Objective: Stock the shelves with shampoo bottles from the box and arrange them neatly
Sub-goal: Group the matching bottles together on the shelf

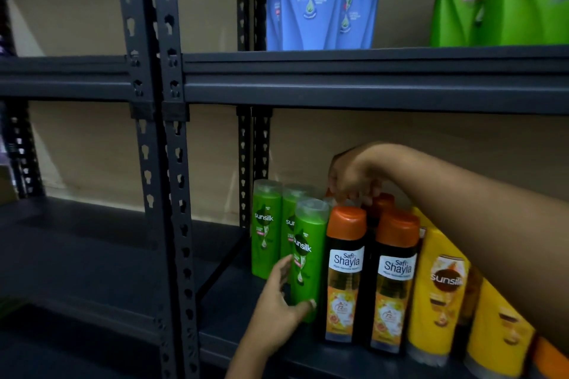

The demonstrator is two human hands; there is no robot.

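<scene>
On the lower dark shelf (pixel 246 344) stand three small green Sunsilk bottles; my left hand (pixel 277 301) grips the front green bottle (pixel 308 258) low on its side, thumb across its front. Right of it are two black Safi Shayla bottles with orange caps (pixel 346 274) (pixel 394 283), with more orange caps behind. My right hand (pixel 351 177) reaches over them from the right, fingers curled down on the top of a back-row orange-capped bottle (pixel 381 201). Yellow Sunsilk bottles (pixel 440 292) stand further right, partly hidden by my right forearm.
The upper shelf (pixel 369 80) carries large blue Sunsilk bottles (pixel 314 0) and green ones (pixel 498 0). Dark perforated uprights (pixel 160 163) split the rack from a left bay with bare shelves. A beige back panel closes the rear. No box is in view.
</scene>
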